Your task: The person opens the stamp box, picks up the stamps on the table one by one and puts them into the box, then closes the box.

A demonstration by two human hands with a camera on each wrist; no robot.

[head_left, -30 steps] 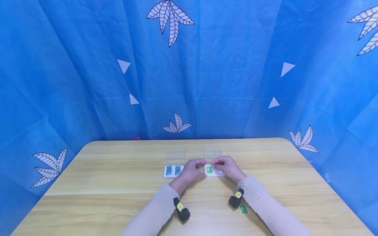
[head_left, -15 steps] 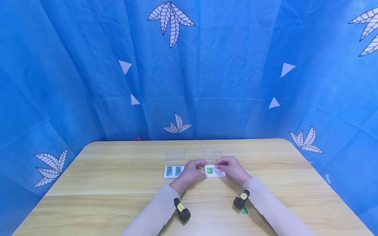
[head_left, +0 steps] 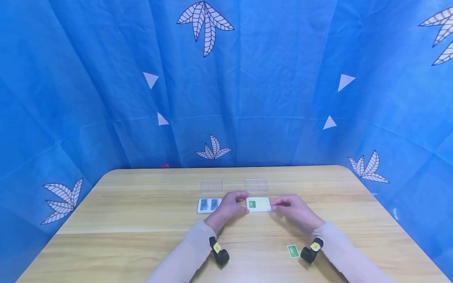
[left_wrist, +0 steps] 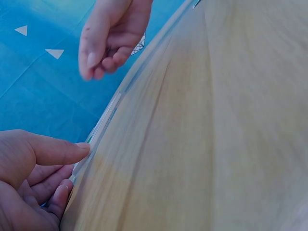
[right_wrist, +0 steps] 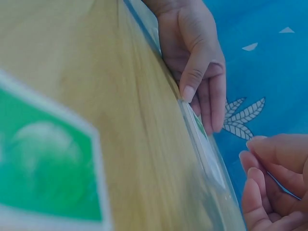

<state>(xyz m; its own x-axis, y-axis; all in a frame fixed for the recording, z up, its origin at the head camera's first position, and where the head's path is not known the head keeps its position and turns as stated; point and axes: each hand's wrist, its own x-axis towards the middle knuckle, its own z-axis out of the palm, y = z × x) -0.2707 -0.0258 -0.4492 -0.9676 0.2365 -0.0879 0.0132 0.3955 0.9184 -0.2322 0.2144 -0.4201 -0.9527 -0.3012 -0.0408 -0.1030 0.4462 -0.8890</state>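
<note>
My left hand (head_left: 231, 203) grips the left end of a flat clear case with a white inside (head_left: 262, 204), its thumb and fingers on opposite edges. A small green picture card (head_left: 252, 204) lies in the case's left half; the right half shows bare white. At the case's right end is my right hand (head_left: 295, 210), thumb and fingers loosely curled, nothing visible between them. In the right wrist view its fingertips (right_wrist: 255, 144) stand apart from the case. A loose green card with a white border (head_left: 293, 251) lies nearer on the table, beside the right wrist camera.
Left of my left hand lies a similar case (head_left: 209, 210) with two blue picture cards. Two clear plastic lids, a left lid (head_left: 211, 186) and a right lid (head_left: 256, 185), lie behind the cases. A blue curtain (head_left: 283, 98) hangs behind the wooden table (head_left: 124, 220).
My right hand has moved right, off the case's right half to its right end, uncovering the white inside. The loose green card shows fully again. My left hand has kept its place.
</note>
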